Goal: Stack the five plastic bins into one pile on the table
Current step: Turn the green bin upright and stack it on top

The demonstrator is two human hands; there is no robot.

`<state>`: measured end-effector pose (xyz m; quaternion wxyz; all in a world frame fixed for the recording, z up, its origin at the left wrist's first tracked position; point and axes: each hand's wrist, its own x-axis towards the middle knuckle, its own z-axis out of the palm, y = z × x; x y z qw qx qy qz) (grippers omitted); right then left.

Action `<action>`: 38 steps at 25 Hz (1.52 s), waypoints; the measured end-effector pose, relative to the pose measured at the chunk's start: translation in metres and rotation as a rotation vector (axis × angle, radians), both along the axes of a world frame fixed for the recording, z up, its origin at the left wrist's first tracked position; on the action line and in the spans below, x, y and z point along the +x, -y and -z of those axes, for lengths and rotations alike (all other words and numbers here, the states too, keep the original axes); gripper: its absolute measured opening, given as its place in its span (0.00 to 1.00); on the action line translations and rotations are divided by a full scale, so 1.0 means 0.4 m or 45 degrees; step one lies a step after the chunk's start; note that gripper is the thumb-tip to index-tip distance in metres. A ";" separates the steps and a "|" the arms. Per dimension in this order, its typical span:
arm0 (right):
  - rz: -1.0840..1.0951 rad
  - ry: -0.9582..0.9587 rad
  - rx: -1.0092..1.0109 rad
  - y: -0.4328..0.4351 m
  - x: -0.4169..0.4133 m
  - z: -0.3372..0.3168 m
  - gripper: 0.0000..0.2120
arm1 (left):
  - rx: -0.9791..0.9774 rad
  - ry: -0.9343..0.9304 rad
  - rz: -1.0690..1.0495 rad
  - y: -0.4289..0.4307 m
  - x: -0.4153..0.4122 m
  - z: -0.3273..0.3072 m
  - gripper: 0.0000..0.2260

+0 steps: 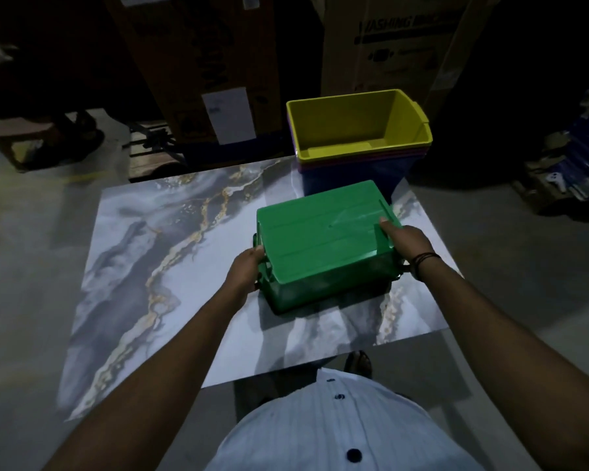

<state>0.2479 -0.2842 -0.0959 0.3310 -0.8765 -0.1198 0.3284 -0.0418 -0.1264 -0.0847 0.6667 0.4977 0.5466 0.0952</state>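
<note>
Two hands, left hand (244, 271) and right hand (407, 241), grasping upturned green bin (323, 244), nested bin stack (361, 141) just behind

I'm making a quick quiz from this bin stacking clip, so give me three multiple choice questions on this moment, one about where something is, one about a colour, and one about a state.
1. Where does the pile of nested bins stand?
A. far right corner of the table
B. near left corner
C. on the floor

2. What colour is the topmost bin in that pile?
A. red
B. yellow
C. white

3. How is the green bin oriented?
A. open side up
B. on its end
C. upside down

Answers:
1 A, the pile sits at the table's far right edge.
2 B, the yellow bin shows its open inside on top.
3 C, its flat bottom faces up between the left hand and right hand.
</note>
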 end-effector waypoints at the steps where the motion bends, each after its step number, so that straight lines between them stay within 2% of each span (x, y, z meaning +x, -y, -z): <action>1: -0.009 0.020 0.018 -0.001 -0.027 -0.002 0.43 | -0.010 0.003 0.009 0.004 -0.018 0.004 0.13; 4: -0.009 0.104 0.096 -0.007 -0.082 -0.031 0.39 | 0.074 0.052 -0.032 -0.006 -0.064 -0.018 0.16; 8: 0.030 0.224 0.245 -0.011 -0.121 -0.076 0.47 | 0.188 0.105 -0.059 -0.066 -0.132 -0.063 0.18; 11: 0.035 0.287 0.416 -0.023 -0.129 -0.107 0.52 | 0.299 0.169 -0.045 -0.094 -0.153 -0.108 0.16; 12: 0.038 0.302 0.471 -0.031 -0.135 -0.123 0.50 | 0.332 0.184 -0.044 -0.102 -0.157 -0.119 0.15; 15: 0.026 0.325 0.589 -0.048 -0.155 -0.161 0.33 | 0.381 0.214 -0.068 -0.120 -0.169 -0.140 0.15; 16: 0.020 0.309 0.638 -0.052 -0.159 -0.166 0.30 | 0.388 0.224 -0.071 -0.121 -0.172 -0.144 0.16; 18: 0.022 0.221 0.747 -0.057 -0.159 -0.154 0.34 | 0.408 0.215 -0.063 -0.118 -0.178 -0.142 0.18; 20: 0.007 0.137 0.723 -0.056 -0.162 -0.135 0.38 | 0.414 0.213 -0.061 -0.111 -0.181 -0.137 0.20; 23: 0.030 0.071 0.719 -0.048 -0.182 -0.126 0.28 | 0.473 0.246 -0.024 -0.104 -0.190 -0.121 0.18; 26: 0.001 0.100 0.661 -0.047 -0.197 -0.123 0.31 | 0.566 0.168 0.018 -0.107 -0.203 -0.087 0.28; 29: -0.038 0.147 0.365 -0.051 -0.193 -0.095 0.30 | 0.587 -0.120 -0.017 -0.107 -0.205 -0.070 0.40; 30: -0.048 0.162 0.273 -0.050 -0.192 -0.088 0.25 | 0.626 -0.206 -0.044 -0.109 -0.204 -0.068 0.40; 32: -0.069 0.196 0.195 -0.047 -0.189 -0.075 0.17 | 0.733 -0.252 -0.130 -0.118 -0.197 -0.074 0.32; 34: -0.140 0.248 0.158 -0.046 -0.192 -0.069 0.16 | 0.825 -0.222 -0.193 -0.143 -0.195 -0.072 0.21; 35: -0.176 0.274 0.125 -0.047 -0.202 -0.073 0.16 | 0.857 -0.217 -0.199 -0.155 -0.196 -0.071 0.18; 38: -0.259 0.305 0.027 -0.053 -0.230 -0.057 0.18 | 0.907 -0.224 -0.131 -0.159 -0.197 -0.059 0.23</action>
